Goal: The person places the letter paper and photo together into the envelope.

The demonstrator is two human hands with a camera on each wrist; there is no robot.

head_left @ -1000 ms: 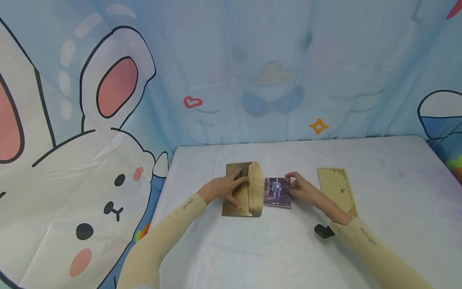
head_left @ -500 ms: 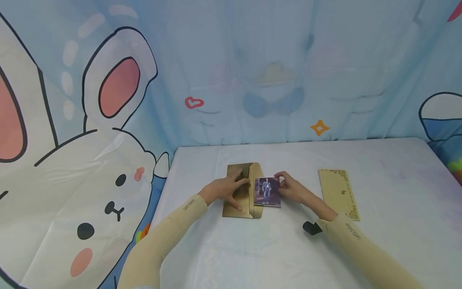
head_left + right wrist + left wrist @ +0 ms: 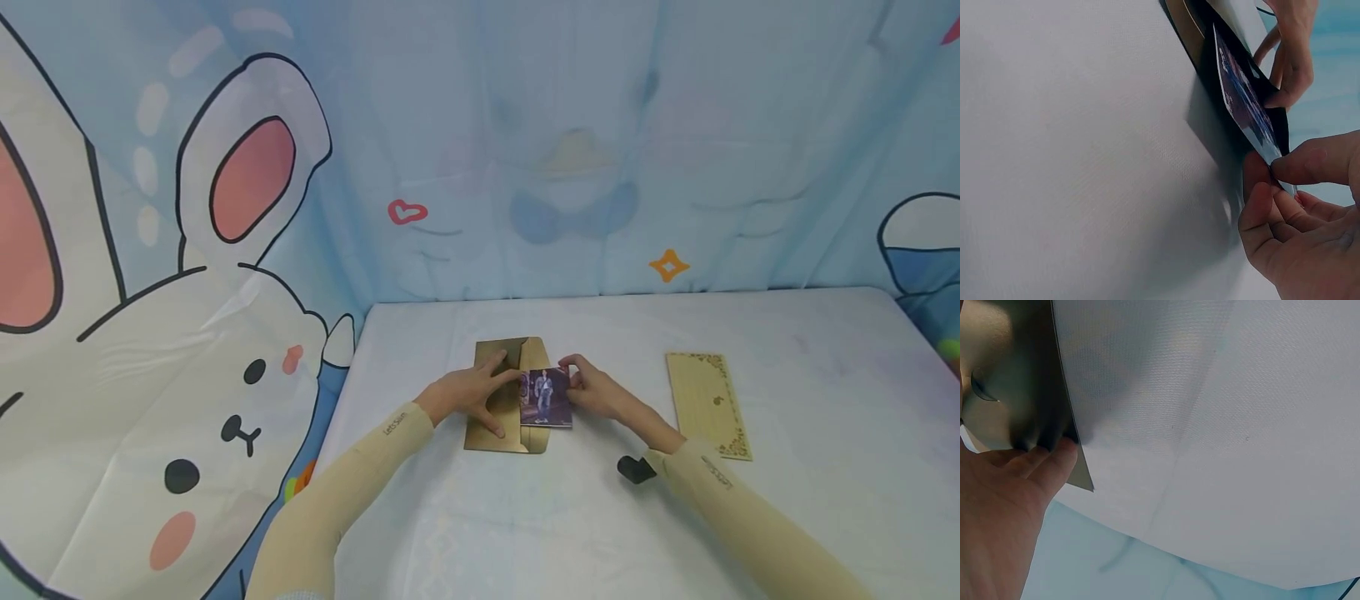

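Observation:
A gold envelope [image 3: 512,412] lies on the white table, its flap [image 3: 536,354] spread to the right. My left hand [image 3: 461,393] rests on it with the fingers spread; the left wrist view shows fingertips near the envelope's edge [image 3: 1066,394]. My right hand [image 3: 596,392] pinches a small square photo [image 3: 546,397] of a standing person by its right edge, between thumb and fingers. In the right wrist view the photo [image 3: 1244,103] is tilted over the envelope. Its left edge overlaps the envelope's opening, beside my left fingers.
A gold card with a floral border [image 3: 708,404] lies to the right on the white tablecloth [image 3: 465,525]. A black piece [image 3: 636,469] sticks out by the right sleeve [image 3: 742,508]. Behind the table hangs a blue printed curtain [image 3: 480,167].
My right hand has moved left with the photo, from beyond the flap's edge to over the flap and up to the envelope's opening. My left hand has stayed on the envelope.

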